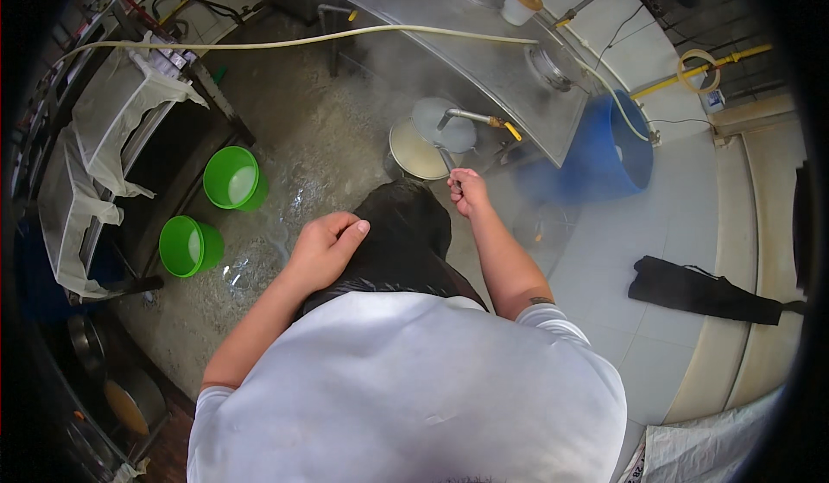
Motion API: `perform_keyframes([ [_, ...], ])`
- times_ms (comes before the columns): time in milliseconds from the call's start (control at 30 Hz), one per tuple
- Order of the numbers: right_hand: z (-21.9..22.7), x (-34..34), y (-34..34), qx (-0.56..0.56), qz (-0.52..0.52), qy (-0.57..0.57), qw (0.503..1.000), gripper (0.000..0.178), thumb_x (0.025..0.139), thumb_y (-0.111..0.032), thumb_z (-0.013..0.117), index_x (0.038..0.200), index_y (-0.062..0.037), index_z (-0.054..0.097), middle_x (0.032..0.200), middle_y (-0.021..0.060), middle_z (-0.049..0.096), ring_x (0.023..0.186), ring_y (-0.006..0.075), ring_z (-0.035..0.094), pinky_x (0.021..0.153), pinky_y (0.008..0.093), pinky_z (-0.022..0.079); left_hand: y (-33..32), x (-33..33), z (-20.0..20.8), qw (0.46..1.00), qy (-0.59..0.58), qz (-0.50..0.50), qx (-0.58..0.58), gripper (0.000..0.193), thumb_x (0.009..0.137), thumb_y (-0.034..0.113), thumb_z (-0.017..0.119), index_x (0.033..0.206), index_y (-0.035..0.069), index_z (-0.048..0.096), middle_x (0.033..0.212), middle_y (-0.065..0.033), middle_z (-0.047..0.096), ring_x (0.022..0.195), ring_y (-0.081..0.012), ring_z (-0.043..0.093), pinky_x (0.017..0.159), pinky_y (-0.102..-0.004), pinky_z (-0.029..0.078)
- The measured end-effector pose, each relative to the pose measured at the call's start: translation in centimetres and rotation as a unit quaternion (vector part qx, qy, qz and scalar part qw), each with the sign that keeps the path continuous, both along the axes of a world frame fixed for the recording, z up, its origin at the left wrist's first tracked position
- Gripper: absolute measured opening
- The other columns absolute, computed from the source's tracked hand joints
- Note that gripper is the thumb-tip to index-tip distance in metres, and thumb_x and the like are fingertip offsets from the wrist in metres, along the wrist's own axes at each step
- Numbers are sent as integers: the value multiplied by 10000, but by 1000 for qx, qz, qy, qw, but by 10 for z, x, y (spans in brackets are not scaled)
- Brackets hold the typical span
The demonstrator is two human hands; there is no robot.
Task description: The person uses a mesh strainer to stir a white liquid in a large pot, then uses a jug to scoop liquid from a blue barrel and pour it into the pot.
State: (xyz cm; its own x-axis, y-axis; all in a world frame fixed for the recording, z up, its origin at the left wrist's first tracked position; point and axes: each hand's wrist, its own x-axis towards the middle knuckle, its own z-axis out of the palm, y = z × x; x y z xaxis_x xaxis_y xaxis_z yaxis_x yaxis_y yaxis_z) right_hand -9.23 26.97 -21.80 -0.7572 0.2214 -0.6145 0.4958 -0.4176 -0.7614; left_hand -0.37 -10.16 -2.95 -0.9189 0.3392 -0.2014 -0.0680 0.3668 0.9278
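the wet concrete floor [319,138] took up the middle of the frame, puddled and shining, with pale tile to the right. a long steel counter [484,60] ran across the top, a blue barrel [604,159] tucked under its right end. at centre stood the steaming metal pot [414,151] under a tap [475,118], its lid tipped up beside it. two green buckets [231,176] sat at the left by the cloth-draped racks.

the person in a white shirt and black apron [406,241] leaned over it all. the left hand [326,246] lay curled on the apron, holding nothing i could see. the right hand [468,191] was closed in a pinch just below the pot's rim; on what, i couldn't tell.

it looked like tending the pot as it filled. reaching further would call for care: steam, a hot rim, slick floor. open room lay right, on the tile.
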Motion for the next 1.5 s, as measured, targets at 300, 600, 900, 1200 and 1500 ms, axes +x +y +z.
perform_keyframes([
  [300, 4, 1, 5, 18, -1, -5, 1000, 151, 857, -39, 597, 995, -80, 552, 715, 59, 556, 501, 122, 423, 429, 267, 292, -1, 1, 3, 1000, 3, 2, 5, 358, 969, 331, 600, 998, -18, 674, 858, -167, 678, 800, -244, 645, 736, -358, 499],
  [600, 4, 5, 7, 53, 16, 1, 998, 191, 829, -3, 602, 983, -72, 513, 710, 69, 558, 470, 116, 412, 400, 271, 279, 21, -40, -52, 997, -70, -29, 28, 353, 971, 345, 595, 989, 0, 669, 804, -88, 645, 762, -161, 594, 708, -313, 478],
  [900, 18, 0, 8, 43, -4, -25, 999, 303, 796, 8, 636, 969, -100, 412, 679, 62, 527, 466, 119, 422, 388, 278, 271, 201, -134, -176, 853, -511, 6, 107, 616, 990, 560, 492, 1293, 23, 485, 1147, -128, 589, 945, -308, 604, 945, -477, 477],
  [1200, 5, -12, 49, 40, 59, -24, 997, 203, 840, -77, 626, 977, -81, 476, 753, 67, 529, 546, 145, 517, 415, 320, 395, 314, -173, -205, 797, -578, -56, 163, 365, 1018, 373, 492, 1160, 42, 553, 1061, -144, 618, 926, -338, 611, 804, -541, 543],
  [1500, 19, 126, 125, 41, -32, -35, 998, 377, 978, -301, 603, 1266, -86, 489, 1037, 102, 656, 744, 168, 649, 617, 298, 559, 251, -233, -242, 791, -594, 49, 136, 137, 997, 157, 514, 925, 40, 519, 824, -71, 563, 689, -160, 562, 598, -330, 508],
])
